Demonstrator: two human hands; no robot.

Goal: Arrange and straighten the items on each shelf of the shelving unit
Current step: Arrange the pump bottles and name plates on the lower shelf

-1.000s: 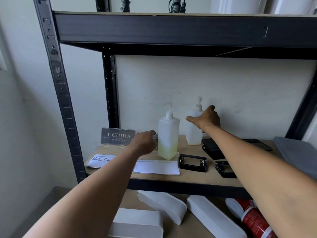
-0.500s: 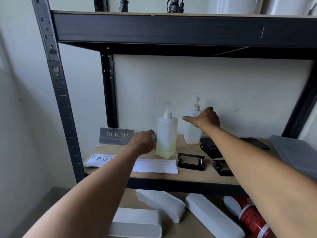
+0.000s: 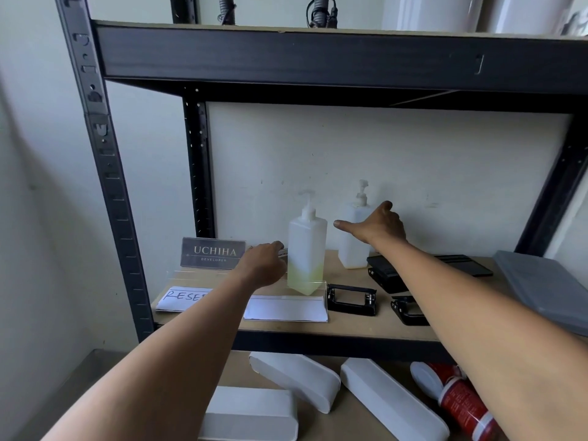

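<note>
On the middle shelf (image 3: 350, 329) a square pump bottle (image 3: 307, 249) with yellowish liquid at its bottom stands upright. A second white pump bottle (image 3: 351, 237) stands behind it by the wall. My left hand (image 3: 264, 262) is just left of the square bottle with its fingers curled away from me, and what they touch is hidden. My right hand (image 3: 378, 227) is spread open against the right side of the rear bottle, thumb pointing left. A dark "UCHIHA" nameplate (image 3: 213, 253) stands at the left.
A clear sign holder with white paper (image 3: 286, 308) lies along the shelf's front. Two black handles (image 3: 350, 299) (image 3: 409, 310), a black device (image 3: 388, 272) and a grey lid (image 3: 547, 288) lie to the right. White boxes (image 3: 296, 377) and a red can (image 3: 461, 399) lie on the shelf below.
Both hands stay almost where they were by the two bottles. Only the view has shifted a little.
</note>
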